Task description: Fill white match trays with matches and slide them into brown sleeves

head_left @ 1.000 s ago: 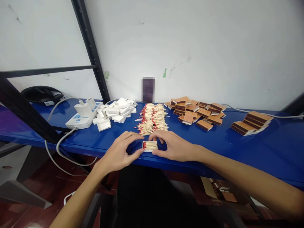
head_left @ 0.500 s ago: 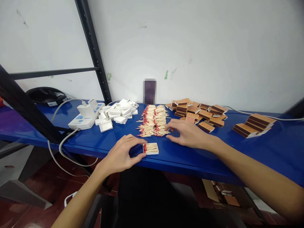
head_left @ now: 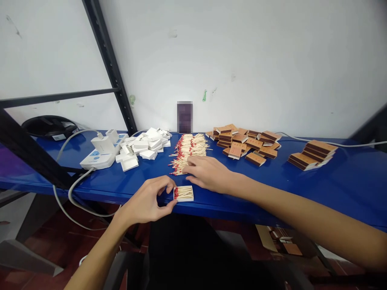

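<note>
My left hand [head_left: 152, 199] has its thumb and fingers closed around the left end of a small white matchbox tray [head_left: 190, 199] near the table's front edge. Red-headed matches [head_left: 184, 193] lie in the tray, heads to the left. Just beyond it is a long pile of loose matches [head_left: 187, 147]. My right hand [head_left: 208, 173] reaches over the near end of this pile, fingertips closed on matches there. How many matches it pinches is hidden by the fingers.
White empty trays [head_left: 148, 143] lie heaped left of the matches, beside a power strip [head_left: 98, 159] with cables. Brown matchbox sleeves [head_left: 254, 143] are piled to the right, and a neater stack of matchboxes [head_left: 314, 155] stands farther right. A black shelf post [head_left: 110, 64] rises at the left.
My right hand has moved left, from the pile's right edge onto its near end, and its fingers have closed in. The left hand stays at the tray. The whole view has shifted slightly.
</note>
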The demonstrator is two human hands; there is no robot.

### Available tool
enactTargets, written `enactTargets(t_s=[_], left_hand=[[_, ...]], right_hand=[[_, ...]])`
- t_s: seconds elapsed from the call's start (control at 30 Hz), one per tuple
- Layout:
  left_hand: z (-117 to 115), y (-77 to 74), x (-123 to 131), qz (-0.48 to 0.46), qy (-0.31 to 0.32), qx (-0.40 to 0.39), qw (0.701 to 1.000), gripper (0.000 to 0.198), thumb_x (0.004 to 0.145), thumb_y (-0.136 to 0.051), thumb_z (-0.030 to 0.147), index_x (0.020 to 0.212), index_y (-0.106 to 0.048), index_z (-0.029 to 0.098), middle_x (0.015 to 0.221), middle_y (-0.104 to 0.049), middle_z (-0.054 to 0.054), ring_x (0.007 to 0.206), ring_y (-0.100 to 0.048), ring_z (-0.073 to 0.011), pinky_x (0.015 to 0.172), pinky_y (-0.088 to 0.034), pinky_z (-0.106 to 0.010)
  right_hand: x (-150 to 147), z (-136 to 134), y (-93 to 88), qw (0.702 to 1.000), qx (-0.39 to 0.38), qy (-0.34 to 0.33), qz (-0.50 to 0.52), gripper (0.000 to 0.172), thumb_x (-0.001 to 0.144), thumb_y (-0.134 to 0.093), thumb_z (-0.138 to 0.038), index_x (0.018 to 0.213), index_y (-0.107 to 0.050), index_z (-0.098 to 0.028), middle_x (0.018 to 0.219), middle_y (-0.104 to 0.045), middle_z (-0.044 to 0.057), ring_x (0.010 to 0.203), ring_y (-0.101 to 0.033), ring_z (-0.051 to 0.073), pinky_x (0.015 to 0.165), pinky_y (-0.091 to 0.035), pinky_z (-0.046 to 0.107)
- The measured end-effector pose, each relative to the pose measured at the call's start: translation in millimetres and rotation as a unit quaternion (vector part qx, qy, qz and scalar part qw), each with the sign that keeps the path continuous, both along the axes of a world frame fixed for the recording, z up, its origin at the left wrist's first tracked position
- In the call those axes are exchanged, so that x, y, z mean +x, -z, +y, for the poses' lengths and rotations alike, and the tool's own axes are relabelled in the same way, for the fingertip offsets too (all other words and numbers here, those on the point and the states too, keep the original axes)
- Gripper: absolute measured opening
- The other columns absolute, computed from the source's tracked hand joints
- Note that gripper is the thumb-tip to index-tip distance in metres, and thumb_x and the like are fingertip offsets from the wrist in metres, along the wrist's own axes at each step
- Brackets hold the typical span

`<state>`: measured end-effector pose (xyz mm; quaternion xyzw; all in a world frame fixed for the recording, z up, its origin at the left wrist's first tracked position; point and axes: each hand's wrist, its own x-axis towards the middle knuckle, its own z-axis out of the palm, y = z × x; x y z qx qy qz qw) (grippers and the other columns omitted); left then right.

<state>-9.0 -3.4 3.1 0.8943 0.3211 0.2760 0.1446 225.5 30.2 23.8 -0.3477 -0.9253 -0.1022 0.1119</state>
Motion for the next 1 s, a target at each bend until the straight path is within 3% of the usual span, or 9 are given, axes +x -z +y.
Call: enactTargets(t_s=[0.23, 0.53, 0.83, 1.0], left_hand=[[-0.2, -2.2, 0.7, -0.003, 0.011, -0.008, 1.0, 0.029, 0.08, -0.06, 0.02, 0.072, -0.032, 0.021, 0.083, -0.06, -0.001, 0.077, -0.055, -0.0151, 0.069, -0.041, -0.027], [-0.5, -2.8, -0.4, 0.004, 0.024, -0.019, 1.0, 0.03, 0.08, -0.062, 0.02, 0.075, -0.033, 0.021, 0.089, -0.061, 0.0, 0.075, -0.052, -0.0135, 0.071, -0.039, -0.027], [-1.4, -1.6, -1.0, 0.007, 0.026, -0.022, 0.999, 0.029, 0.078, -0.063, 0.022, 0.075, -0.034, 0.021, 0.091, -0.062, 0.0, 0.075, -0.051, -0.0131, 0.072, -0.04, -0.026], [-1.1, -1.1, -0.8, 0.005, 0.022, -0.021, 1.0, 0.027, 0.078, -0.064, 0.022, 0.077, -0.037, 0.021, 0.091, -0.062, 0.0, 0.076, -0.051, -0.0131, 0.073, -0.041, -0.026]], right_hand=[[-21.0, 7.5, -1.7, 0.999, -0.004, 0.023, -0.034, 0.026, 0.098, -0.047, -0.023, 0.093, -0.07, -0.012, 0.101, -0.064, 0.014, 0.094, -0.06, 0.026, 0.074, -0.042, 0.035], [-8.4, -2.9, 3.1, 0.998, -0.052, 0.019, 0.003, 0.024, 0.098, -0.048, -0.025, 0.094, -0.069, -0.016, 0.094, -0.064, 0.009, 0.09, -0.06, 0.022, 0.073, -0.04, 0.032], [13.2, -9.4, 7.9, 0.997, -0.045, -0.019, 0.056, 0.024, 0.095, -0.053, -0.029, 0.111, -0.066, -0.017, 0.099, -0.063, 0.009, 0.09, -0.058, 0.022, 0.077, -0.042, 0.034], [16.3, -8.1, 7.2, 0.999, -0.027, 0.003, 0.041, 0.02, 0.093, -0.054, -0.026, 0.106, -0.067, -0.018, 0.095, -0.063, 0.008, 0.087, -0.058, 0.022, 0.074, -0.04, 0.032]])
